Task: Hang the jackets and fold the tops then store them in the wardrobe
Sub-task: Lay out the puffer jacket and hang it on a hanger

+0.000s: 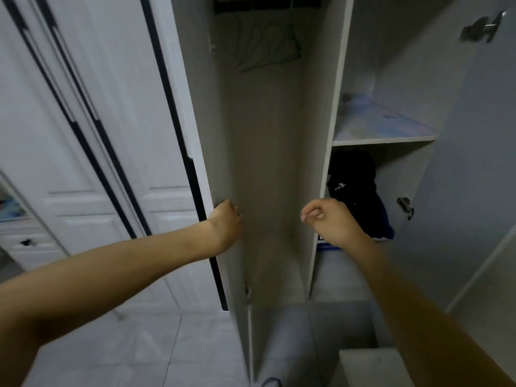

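The tall white wooden wardrobe (321,135) is seen with its doors open. The left hand (224,226) is placed on the edge of the white panelled wardrobe door (178,135); its fingers are curled around that edge, gripping it. The right hand (331,222) is held in front of the open hanging compartment, apart from any surface; its fingers (311,212) are loosely curled, thumb tip near the forefinger, and nothing is held.

At the top of the hanging compartment a dark clothes rail (265,5) is seen, with several thin green wire hangers (268,48) hung on it, all bare. No garment is seen on the rail.

In the right-hand compartment a white shelf with a pale patterned liner (385,127) is noted. Below it, a dark bundled garment with a small white print (354,188) lies in the lower compartment, just behind the right hand. Whether it is a jacket or a top cannot be told. Pale floor tiles (167,344) are visible below.
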Motion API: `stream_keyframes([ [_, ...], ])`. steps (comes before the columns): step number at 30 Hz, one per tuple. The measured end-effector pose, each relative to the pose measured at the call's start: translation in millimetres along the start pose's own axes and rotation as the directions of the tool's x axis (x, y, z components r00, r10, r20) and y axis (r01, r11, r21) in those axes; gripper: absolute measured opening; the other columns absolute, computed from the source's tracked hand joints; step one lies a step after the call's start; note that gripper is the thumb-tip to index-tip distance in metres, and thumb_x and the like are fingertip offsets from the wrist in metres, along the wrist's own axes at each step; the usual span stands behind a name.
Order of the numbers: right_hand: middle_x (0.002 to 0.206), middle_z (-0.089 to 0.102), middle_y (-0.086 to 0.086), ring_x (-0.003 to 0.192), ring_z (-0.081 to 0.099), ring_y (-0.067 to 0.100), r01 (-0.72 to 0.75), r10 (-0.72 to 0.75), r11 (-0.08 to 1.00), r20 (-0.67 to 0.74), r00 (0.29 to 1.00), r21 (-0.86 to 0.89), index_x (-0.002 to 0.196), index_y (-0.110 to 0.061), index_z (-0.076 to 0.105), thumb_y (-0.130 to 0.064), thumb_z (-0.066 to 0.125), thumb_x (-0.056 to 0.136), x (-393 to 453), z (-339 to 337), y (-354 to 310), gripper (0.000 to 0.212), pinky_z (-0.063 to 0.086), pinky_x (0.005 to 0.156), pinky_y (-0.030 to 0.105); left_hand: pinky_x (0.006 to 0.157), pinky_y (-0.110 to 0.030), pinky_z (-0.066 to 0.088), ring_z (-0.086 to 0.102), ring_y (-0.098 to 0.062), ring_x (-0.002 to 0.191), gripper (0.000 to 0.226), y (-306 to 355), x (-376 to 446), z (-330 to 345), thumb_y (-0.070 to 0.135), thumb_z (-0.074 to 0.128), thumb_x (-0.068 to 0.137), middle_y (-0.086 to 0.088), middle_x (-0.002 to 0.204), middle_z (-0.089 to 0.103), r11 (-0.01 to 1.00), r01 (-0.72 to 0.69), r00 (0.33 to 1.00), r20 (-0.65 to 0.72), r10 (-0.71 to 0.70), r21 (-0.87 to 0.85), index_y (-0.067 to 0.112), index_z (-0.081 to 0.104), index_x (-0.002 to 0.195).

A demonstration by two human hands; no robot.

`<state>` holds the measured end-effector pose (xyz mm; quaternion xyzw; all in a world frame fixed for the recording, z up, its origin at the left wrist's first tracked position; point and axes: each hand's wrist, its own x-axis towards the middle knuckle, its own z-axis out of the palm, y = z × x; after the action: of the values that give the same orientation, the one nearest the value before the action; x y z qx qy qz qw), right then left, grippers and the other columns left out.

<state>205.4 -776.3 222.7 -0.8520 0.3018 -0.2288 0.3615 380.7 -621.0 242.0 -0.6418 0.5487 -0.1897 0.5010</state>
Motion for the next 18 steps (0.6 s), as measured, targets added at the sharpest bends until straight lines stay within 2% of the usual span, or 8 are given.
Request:
stream_keyframes([
  [2, 0.074, 0.065, -0.011, 0.072, 0.063, 0.006, 0.021, -0.022, 1.000, 0.022, 1.000, 0.019, 0.083, -0.024, 0.068, -0.018, 0.070, 0.089, 10.0, 12.0, -9.8, 0.009, 0.053, 0.074, 0.024, 0.105, -0.039, 0.038, 0.046, -0.027, 0.126, 0.040, -9.5, -7.0, 9.8, 0.026, 0.057, 0.095, -0.006, 0.138, 0.053, 0.999, 0.001, 0.998, 0.067, 0.002, -0.052, 0.018, 0.053, 0.135],
  [5, 0.074, 0.065, -0.010, 0.069, 0.061, 0.006, 0.049, -0.051, 0.996, 0.039, 0.998, 0.068, 0.079, -0.028, 0.066, -0.018, 0.070, 0.089, 18.9, 20.2, -20.8, 0.015, 0.051, 0.072, 0.023, 0.104, -0.042, 0.042, 0.052, -0.025, 0.122, 0.062, -26.2, -7.1, 10.0, 0.043, 0.067, 0.085, -0.003, 0.133, 0.056, 0.922, 0.070, 0.993, 0.118, -0.027, -0.382, 0.024, 0.047, 0.140],
  [7, 0.077, 0.067, -0.008, 0.073, 0.064, 0.009, 0.057, -0.060, 0.995, 0.039, 0.997, 0.080, 0.079, -0.029, 0.066, -0.018, 0.070, 0.089, 23.8, 21.0, -28.4, 0.015, 0.052, 0.074, 0.026, 0.097, -0.039, 0.047, 0.057, -0.024, 0.117, 0.058, -40.1, -3.7, 6.2, 0.045, 0.066, 0.085, -0.001, 0.130, 0.059, 0.770, 0.093, 0.995, 0.024, -0.100, -0.631, 0.029, 0.050, 0.138],
  [10, 0.078, 0.069, -0.003, 0.076, 0.066, 0.012, 0.088, -0.089, 0.994, 0.002, 0.996, 0.066, 0.075, -0.031, 0.066, -0.017, 0.071, 0.088, 36.9, 9.2, -41.4, 0.020, 0.052, 0.075, 0.025, 0.088, -0.033, 0.048, 0.059, -0.024, 0.116, 0.043, -64.4, 8.7, -2.6, 0.040, 0.061, 0.091, -0.001, 0.126, 0.063, 0.501, 0.088, 0.933, -0.105, -0.345, -0.861, 0.029, 0.056, 0.133],
  [12, 0.078, 0.070, -0.002, 0.074, 0.065, 0.011, 0.108, -0.106, 0.993, -0.046, 0.993, 0.051, 0.076, -0.030, 0.066, -0.016, 0.071, 0.087, 50.9, -11.0, -50.0, 0.018, 0.052, 0.074, 0.022, 0.085, -0.034, 0.052, 0.063, -0.024, 0.109, 0.033, -85.8, 24.3, -12.5, 0.037, 0.061, 0.092, -0.002, 0.116, 0.069, 0.364, 0.051, 0.872, -0.136, -0.470, -0.930, 0.026, 0.064, 0.123],
  [16, 0.074, 0.070, -0.001, 0.067, 0.061, 0.003, 0.142, -0.139, 0.990, -0.144, 0.980, 0.015, 0.083, -0.019, 0.072, -0.012, 0.070, 0.087, 77.9, -51.0, -62.0, 0.008, 0.049, 0.072, 0.017, 0.079, -0.032, 0.055, 0.067, -0.019, 0.090, 0.014, -126.7, 68.0, -24.8, 0.033, 0.063, 0.092, 0.000, 0.093, 0.073, 0.088, -0.054, 0.771, -0.098, -0.629, -0.995, 0.023, 0.074, 0.093],
  [17, 0.073, 0.069, 0.000, 0.064, 0.059, 0.003, 0.152, -0.148, 0.988, -0.167, 0.975, 0.007, 0.084, -0.017, 0.072, -0.011, 0.069, 0.086, 85.6, -60.1, -63.7, 0.007, 0.049, 0.071, 0.018, 0.075, -0.030, 0.054, 0.067, -0.018, 0.084, 0.014, -138.0, 81.1, -29.8, 0.031, 0.064, 0.091, 0.001, 0.086, 0.072, 0.007, -0.105, 0.745, -0.083, -0.661, -0.994, 0.023, 0.072, 0.083],
  [18, 0.072, 0.069, 0.000, 0.063, 0.059, 0.003, 0.159, -0.156, 0.987, -0.189, 0.970, 0.000, 0.085, -0.015, 0.073, -0.009, 0.067, 0.086, 94.8, -69.4, -65.4, 0.008, 0.048, 0.070, 0.017, 0.072, -0.028, 0.053, 0.066, -0.017, 0.077, 0.018, -149.7, 95.4, -36.1, 0.028, 0.065, 0.091, 0.001, 0.078, 0.072, -0.118, -0.179, 0.729, -0.051, -0.682, -0.977, 0.022, 0.069, 0.074],
])
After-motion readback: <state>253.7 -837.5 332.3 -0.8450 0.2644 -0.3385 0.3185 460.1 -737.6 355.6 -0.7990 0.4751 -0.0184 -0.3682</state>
